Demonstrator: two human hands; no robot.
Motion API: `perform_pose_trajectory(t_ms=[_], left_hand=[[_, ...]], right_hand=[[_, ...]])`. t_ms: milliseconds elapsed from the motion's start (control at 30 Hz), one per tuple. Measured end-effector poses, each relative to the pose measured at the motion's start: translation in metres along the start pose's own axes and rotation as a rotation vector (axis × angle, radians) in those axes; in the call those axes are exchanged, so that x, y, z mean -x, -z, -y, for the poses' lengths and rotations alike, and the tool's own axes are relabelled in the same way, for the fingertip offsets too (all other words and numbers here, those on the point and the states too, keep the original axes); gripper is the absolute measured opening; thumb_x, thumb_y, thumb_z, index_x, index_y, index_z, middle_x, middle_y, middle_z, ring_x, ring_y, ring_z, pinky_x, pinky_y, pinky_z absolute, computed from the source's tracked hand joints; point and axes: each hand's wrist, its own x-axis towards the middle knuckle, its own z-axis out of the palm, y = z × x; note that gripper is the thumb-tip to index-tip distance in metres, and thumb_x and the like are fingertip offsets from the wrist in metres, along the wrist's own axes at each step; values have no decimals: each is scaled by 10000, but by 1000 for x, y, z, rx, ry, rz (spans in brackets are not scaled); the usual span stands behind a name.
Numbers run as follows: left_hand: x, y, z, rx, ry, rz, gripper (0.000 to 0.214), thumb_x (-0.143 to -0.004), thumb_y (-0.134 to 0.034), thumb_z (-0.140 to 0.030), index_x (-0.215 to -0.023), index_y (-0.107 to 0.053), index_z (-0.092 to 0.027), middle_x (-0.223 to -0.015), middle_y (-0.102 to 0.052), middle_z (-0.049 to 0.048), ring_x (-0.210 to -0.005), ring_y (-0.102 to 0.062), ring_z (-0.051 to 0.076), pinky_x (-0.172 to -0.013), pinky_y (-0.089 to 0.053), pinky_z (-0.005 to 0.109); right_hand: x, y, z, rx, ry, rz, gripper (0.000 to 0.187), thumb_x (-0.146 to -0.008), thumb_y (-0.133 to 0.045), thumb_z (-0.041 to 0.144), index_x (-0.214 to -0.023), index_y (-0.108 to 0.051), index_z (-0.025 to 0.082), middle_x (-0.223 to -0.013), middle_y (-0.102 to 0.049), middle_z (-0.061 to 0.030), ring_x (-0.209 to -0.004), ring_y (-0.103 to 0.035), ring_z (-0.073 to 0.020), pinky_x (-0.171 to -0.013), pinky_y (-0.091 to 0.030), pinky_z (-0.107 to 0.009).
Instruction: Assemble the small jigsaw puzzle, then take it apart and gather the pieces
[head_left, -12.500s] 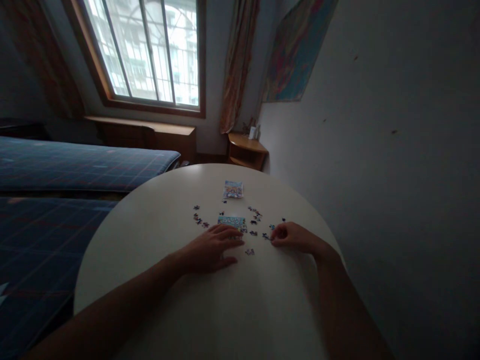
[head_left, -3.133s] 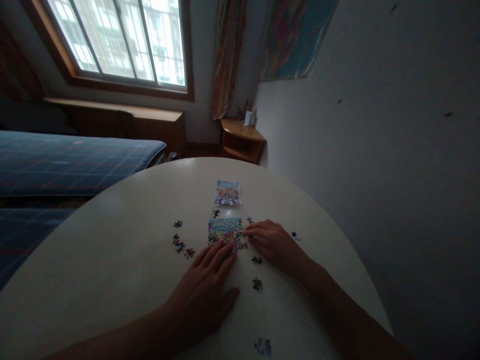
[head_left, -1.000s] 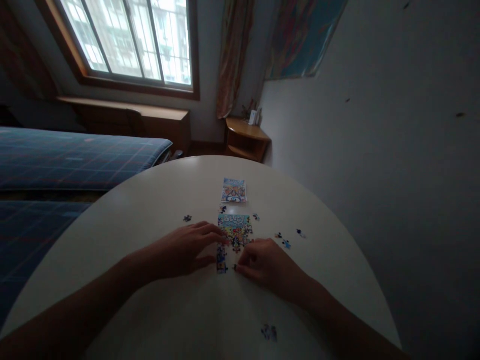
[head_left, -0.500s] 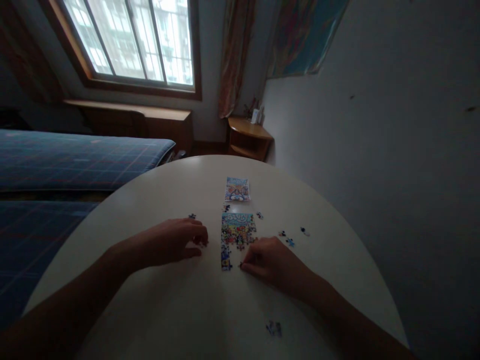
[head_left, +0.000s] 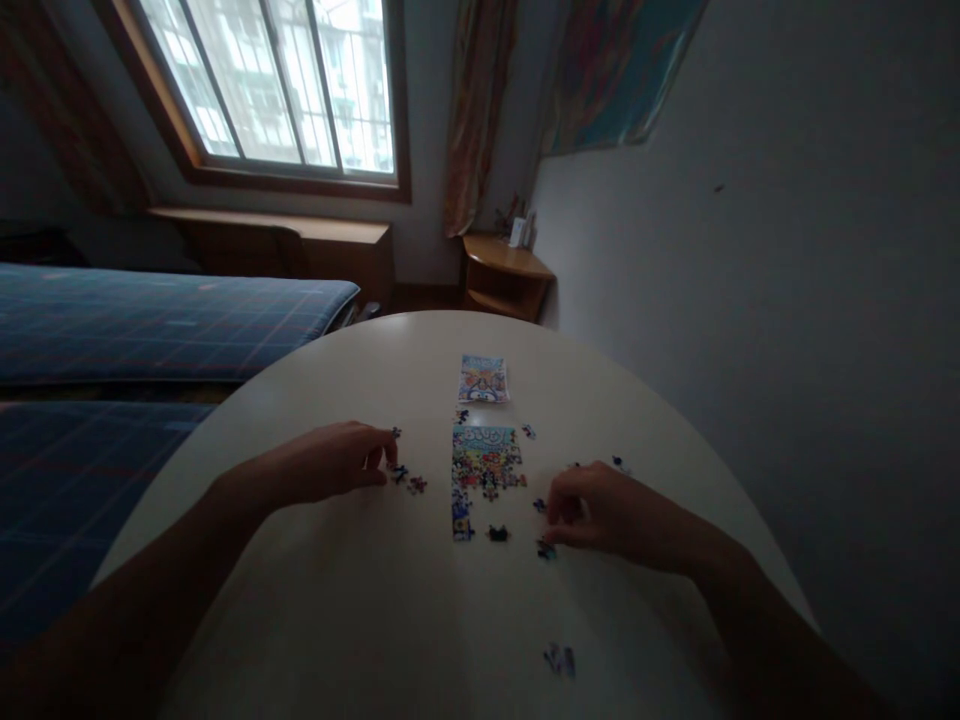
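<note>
A partly joined jigsaw puzzle (head_left: 486,455) lies flat on the round white table, with a strip of pieces running down its left side. Below its lower edge rests a loose dark puzzle piece (head_left: 497,534). My left hand (head_left: 341,463) is left of the puzzle, thumb and forefinger apart, close to a dark piece (head_left: 399,472) and a reddish piece (head_left: 417,485). To the right, my right hand (head_left: 604,510) hovers low with curled fingers and a gap at the thumb. Its fingertips are beside a blue piece (head_left: 540,506) and a dark piece (head_left: 546,550).
Behind the puzzle lies a picture card (head_left: 484,380). More loose pieces (head_left: 559,660) are near the front edge, and another piece (head_left: 529,431) is right of the puzzle. A plaid mattress (head_left: 165,325) stands left of the table (head_left: 360,600); a wall is on the right.
My right hand has moved right, away from the dark piece below the puzzle, which now lies free. My left hand has drawn slightly left, uncovering pieces. The view has shifted a little.
</note>
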Motion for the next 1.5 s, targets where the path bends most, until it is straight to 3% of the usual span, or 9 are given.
perform_pose_trajectory(t_ms=[233,400,667,967,1167,1300,1500], left_hand=[[-4,-6,-4,33,-62,-14,206,-829,-555,-274,-993,-667,-222,-859,-682,33,-718,-605,173,-610,-388,252],[-6,-9,-3,49,-68,-18,153,-838,-543,-284,-900,-657,-203,-863,-679,43,-732,-605,178,-626,-399,255],[-4,-8,-6,66,-60,-4,160,-852,-551,-310,-906,-645,-192,-910,-660,58,-776,-594,186,-677,-419,272],[-10,-14,-15,-11,-66,-95,202,-903,-468,-327,-891,-617,-192,-922,-645,61,-752,-587,174,-648,-403,273],[-14,-18,-14,-68,-42,-168,221,-896,-457,-343,-909,-633,-210,-910,-661,59,-732,-603,179,-616,-406,272],[-15,-20,-12,-97,-22,-184,197,-881,-485,-340,-926,-635,-219,-895,-670,55,-734,-609,190,-605,-397,275],[-15,-21,-22,-116,-39,-217,163,-890,-491,-294,-913,-628,-209,-881,-660,51,-727,-604,189,-618,-404,281]], right_hand=[[0,-8,4,-23,17,93,200,-711,-804,285,-851,-698,187,-732,-663,10,-645,-600,-112,-583,-401,-214],[0,-8,1,-43,-11,131,156,-747,-774,275,-855,-705,186,-744,-665,12,-647,-593,-104,-572,-395,-207],[2,-3,-1,-17,-23,110,141,-752,-758,235,-873,-705,184,-738,-657,15,-637,-581,-99,-575,-384,-209],[3,-2,3,-32,-23,111,236,-739,-775,298,-939,-705,193,-703,-631,28,-615,-568,-102,-562,-367,-211],[3,-4,6,-35,-36,125,155,-747,-753,227,-897,-723,204,-688,-628,31,-603,-551,-95,-552,-353,-208],[4,1,-2,-58,-65,138,137,-749,-756,280,-850,-727,190,-680,-623,24,-603,-545,-97,-537,-346,-205],[-1,3,-6,40,-79,-83,121,-825,-672,291,-854,-700,177,-696,-622,4,-602,-525,-104,-566,-344,-228]])
